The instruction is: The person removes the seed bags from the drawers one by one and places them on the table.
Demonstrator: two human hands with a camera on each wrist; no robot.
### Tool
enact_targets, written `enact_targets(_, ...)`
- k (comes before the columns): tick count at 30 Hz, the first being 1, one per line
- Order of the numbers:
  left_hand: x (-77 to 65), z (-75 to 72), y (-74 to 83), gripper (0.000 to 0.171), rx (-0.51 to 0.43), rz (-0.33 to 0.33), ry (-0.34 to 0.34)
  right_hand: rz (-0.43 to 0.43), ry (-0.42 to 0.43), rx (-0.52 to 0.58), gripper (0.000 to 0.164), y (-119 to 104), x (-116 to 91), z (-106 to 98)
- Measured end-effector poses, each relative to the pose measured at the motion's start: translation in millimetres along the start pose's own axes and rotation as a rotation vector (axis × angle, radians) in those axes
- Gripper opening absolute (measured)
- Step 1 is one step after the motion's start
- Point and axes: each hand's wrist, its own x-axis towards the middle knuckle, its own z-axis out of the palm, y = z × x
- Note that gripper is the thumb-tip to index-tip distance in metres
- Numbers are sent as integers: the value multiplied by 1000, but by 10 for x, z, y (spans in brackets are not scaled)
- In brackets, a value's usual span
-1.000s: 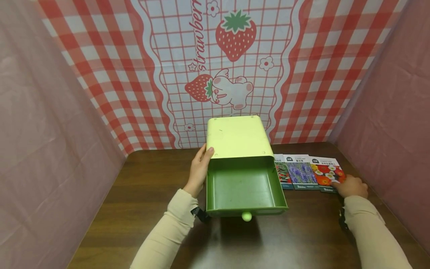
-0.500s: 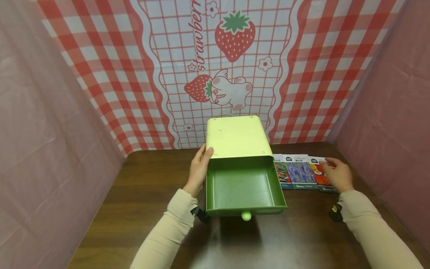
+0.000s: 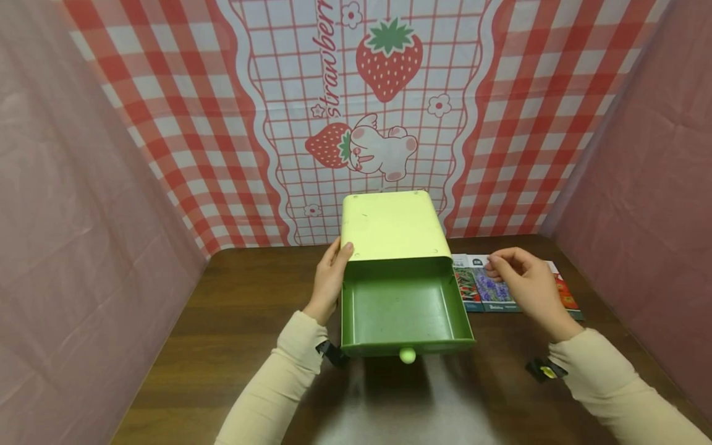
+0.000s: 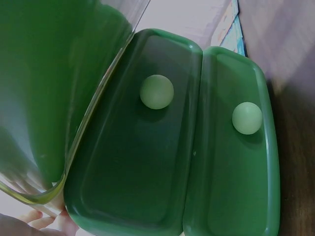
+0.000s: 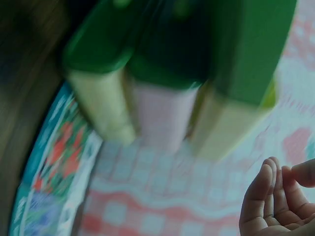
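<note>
A small drawer cabinet (image 3: pixel 395 222) has a pale yellow-green casing. Its top green drawer (image 3: pixel 400 309) is pulled out, and nothing shows inside it. Two lower drawer fronts (image 4: pixel 231 172) with round knobs show in the left wrist view, pushed in. My left hand (image 3: pixel 328 281) holds the casing's left side, thumb on the top edge. To the right of the drawer, my right hand (image 3: pixel 528 287) is raised over the flower seed packets (image 3: pixel 492 293). Its thumb and fingertips come together; whether something tiny lies between them cannot be seen.
The seed packets lie side by side on the brown wooden table (image 3: pixel 239 346), close to the cabinet's right side. A strawberry-print cloth (image 3: pixel 384 142) hangs behind the cabinet. Pink curtains (image 3: pixel 634 185) stand at both sides.
My right hand has risen from the red-flower packet at the far right and moved left, towards the drawer. My left hand and the cabinet have stayed in place.
</note>
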Motion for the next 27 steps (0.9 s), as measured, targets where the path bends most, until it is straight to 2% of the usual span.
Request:
enact_targets(4, 157, -9, -195, 67, -8, -2, 3, -71, -49, 1, 17, -291, -173, 77)
enact_targets(6, 182, -9, -235, 68, -15, 3, 8, -102, -67, 10, 13, -418, -260, 117)
enact_targets(11, 185, -9, -259, 71, -23, 16, 16, -181, -130, 83, 6, -642, -488, 233)
enact_targets(18, 170, -5, -260, 75, -22, 22, 23, -265, -332, 229, 16, -723, -778, 385)
enact_targets(22, 165, -3, -258, 76, -20, 21, 26, -248, -430, 266, 16, -685, -893, 464)
enact_targets(27, 159, -2, -257, 76, -20, 20, 23, -154, -595, 315, 16, -570, -994, 579)
